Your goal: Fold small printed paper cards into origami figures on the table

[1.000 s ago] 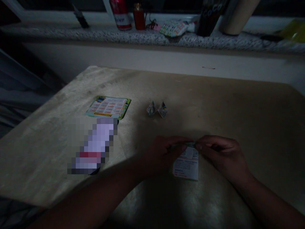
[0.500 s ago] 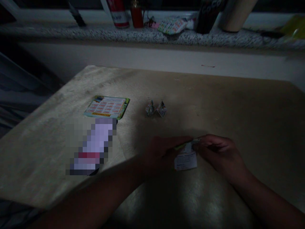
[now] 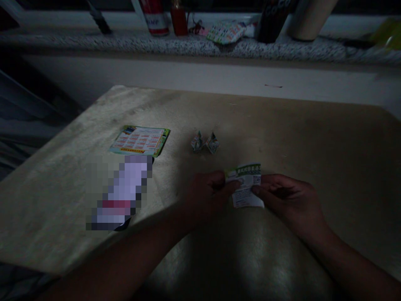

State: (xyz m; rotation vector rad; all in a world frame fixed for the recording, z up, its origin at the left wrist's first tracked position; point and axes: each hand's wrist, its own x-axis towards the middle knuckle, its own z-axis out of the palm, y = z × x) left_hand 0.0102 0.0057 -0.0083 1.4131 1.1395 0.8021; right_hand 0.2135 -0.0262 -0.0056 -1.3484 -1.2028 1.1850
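Observation:
A small printed sheet of paper (image 3: 247, 196) with a green band along its top is held up between my two hands above the table. My left hand (image 3: 209, 194) pinches its left side, the thumb lying across the front. At the right edge, my right hand (image 3: 288, 196) grips it between thumb and fingers. Beyond the hands stand two small folded paper shapes, a left one (image 3: 197, 142) and a right one (image 3: 212, 143), close beside each other with pointed tops.
On the table (image 3: 313, 138), left of my hands, lie a stack of printed cards (image 3: 140, 140) and a blurred-out phone (image 3: 125, 188). Behind, a granite windowsill (image 3: 125, 44) carries a red-and-white can (image 3: 156, 19), a red bottle (image 3: 179, 21), a patterned packet (image 3: 227, 32) and a dark cup (image 3: 272, 21).
The paper was folded over at the top and tilted; now its upper part is opened up and its green band faces me. My left fingers have drawn back to its left edge.

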